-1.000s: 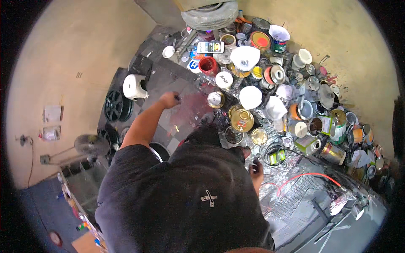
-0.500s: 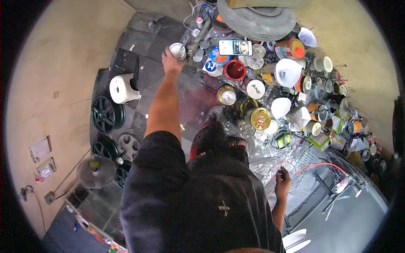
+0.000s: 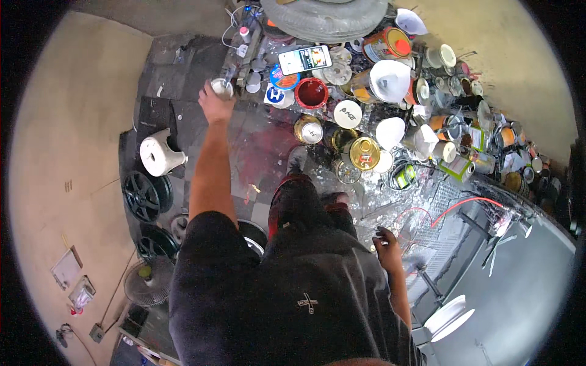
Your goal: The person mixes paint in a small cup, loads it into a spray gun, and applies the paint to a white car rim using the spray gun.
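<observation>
My left hand (image 3: pixel 216 105) reaches out at the upper left, its fingers wrapped round a white cup (image 3: pixel 223 89). A thin stirring stick (image 3: pixel 229 74) stands tilted in the cup. Beside the cup, to the right, are small round lids (image 3: pixel 253 82) on the floor. My right hand (image 3: pixel 389 251) hangs low on the right, fingers loosely bent and apart, with nothing visible in it. A phone with a lit screen (image 3: pixel 304 60) lies over the cans, near an open red paint pot (image 3: pixel 311 93) and a blue-rimmed tub (image 3: pixel 284 78).
Paint cans (image 3: pixel 364 154), white paper funnels (image 3: pixel 390 81) and lids crowd the right side. A large grey tyre (image 3: pixel 329 18) lies at the far end. On the left are a white stool (image 3: pixel 162 152), dark wheel rims (image 3: pixel 143 196) and a fan (image 3: pixel 146 282). A red hose (image 3: pixel 464 204) curves at the right.
The whole view has swung, so the cans and phone sit farther left in the picture. My left hand still grips the cup. A wheel rim now shows beside my left upper arm.
</observation>
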A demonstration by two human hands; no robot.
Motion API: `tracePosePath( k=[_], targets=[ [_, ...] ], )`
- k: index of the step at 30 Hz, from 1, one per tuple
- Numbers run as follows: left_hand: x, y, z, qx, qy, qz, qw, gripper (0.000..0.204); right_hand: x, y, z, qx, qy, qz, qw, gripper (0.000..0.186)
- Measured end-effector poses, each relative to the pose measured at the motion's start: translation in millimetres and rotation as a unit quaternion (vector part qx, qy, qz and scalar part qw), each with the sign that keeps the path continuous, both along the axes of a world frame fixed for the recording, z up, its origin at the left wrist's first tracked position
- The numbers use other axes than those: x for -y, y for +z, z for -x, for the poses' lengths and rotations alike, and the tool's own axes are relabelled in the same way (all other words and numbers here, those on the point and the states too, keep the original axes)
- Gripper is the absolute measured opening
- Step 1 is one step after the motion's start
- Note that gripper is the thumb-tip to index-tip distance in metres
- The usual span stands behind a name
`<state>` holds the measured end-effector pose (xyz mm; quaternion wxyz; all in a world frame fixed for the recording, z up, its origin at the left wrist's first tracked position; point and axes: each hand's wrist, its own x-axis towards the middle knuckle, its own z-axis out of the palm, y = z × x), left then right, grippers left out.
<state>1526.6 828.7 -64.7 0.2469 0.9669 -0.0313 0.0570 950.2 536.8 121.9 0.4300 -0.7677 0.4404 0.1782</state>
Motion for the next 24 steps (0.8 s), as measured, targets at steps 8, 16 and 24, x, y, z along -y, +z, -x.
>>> tracePosePath(
  k=[8,16,24],
  targets=[
    [59.4,122.0,160.6,0.056,-0.245,-0.011,0.968,0.087,13.6,-3.5,-53.4,0.116,0.107,0.058,0.986,0.035],
    [197.5,191.4,360.4,-0.049,-0.460,0.140,0.876,0.093,42.6,30.5,-63.7,0.248,0.043,0.142,0.957,0.037],
    [271.7,218.6,470.0,-0.041,-0.642,0.061,0.763,0.105,82.3,73.4,61.1,0.327,0.046,0.231,0.915,0.019]
  ],
)
